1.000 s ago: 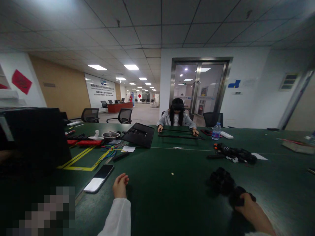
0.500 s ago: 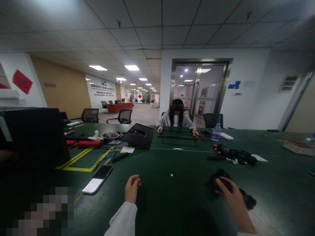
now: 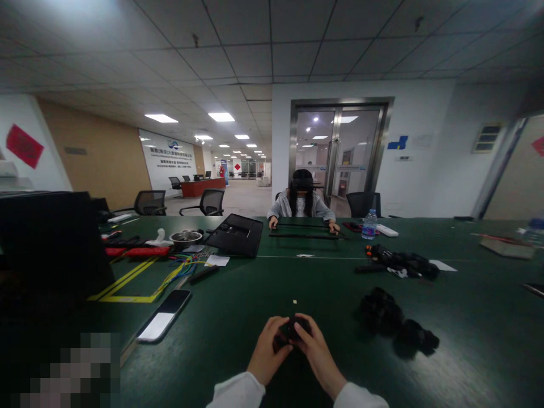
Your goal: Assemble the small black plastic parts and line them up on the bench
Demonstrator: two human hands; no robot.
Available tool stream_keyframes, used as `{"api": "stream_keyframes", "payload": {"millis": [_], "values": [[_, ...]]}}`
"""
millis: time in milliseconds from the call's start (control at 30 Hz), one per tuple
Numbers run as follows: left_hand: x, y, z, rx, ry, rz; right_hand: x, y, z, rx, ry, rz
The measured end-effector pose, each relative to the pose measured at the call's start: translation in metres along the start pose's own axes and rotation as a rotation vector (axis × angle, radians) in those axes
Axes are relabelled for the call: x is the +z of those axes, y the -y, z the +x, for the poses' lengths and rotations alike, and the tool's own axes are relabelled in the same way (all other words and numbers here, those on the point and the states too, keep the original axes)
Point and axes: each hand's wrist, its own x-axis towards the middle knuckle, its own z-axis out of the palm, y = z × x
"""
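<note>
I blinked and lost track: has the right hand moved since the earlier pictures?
Yes, leftward. The right hand was well right of the small pale scrap; now its fingertips are just below the scrap in view.

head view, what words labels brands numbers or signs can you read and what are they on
"有限公司", ending the top line of the white wall sign with blue logo; its other text is too blurred to read surely.
Clear plastic bottle with purple label: too small.
Red diamond-shaped paper on left wall: blurred.
Glass double door with metal frame: lettering too small.
Held small black object: none readable.
</note>
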Motion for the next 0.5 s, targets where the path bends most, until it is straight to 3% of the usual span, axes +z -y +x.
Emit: {"api": "stream_keyframes", "payload": {"millis": [133, 233, 500], "values": [[-0.002, 0.005, 0.010, -0.029, -0.097, 0.004, -0.001, -0.001, 0.006, 0.040, 0.011, 0.071], [-0.003, 0.007, 0.014, -0.046, -0.107, -0.002, 0.001, -0.001, 0.008, 0.052, -0.013, 0.056], [-0.007, 0.002, 0.009, -0.077, -0.087, -0.002, 0.001, -0.005, 0.008, -0.013, 0.006, -0.262]]}}
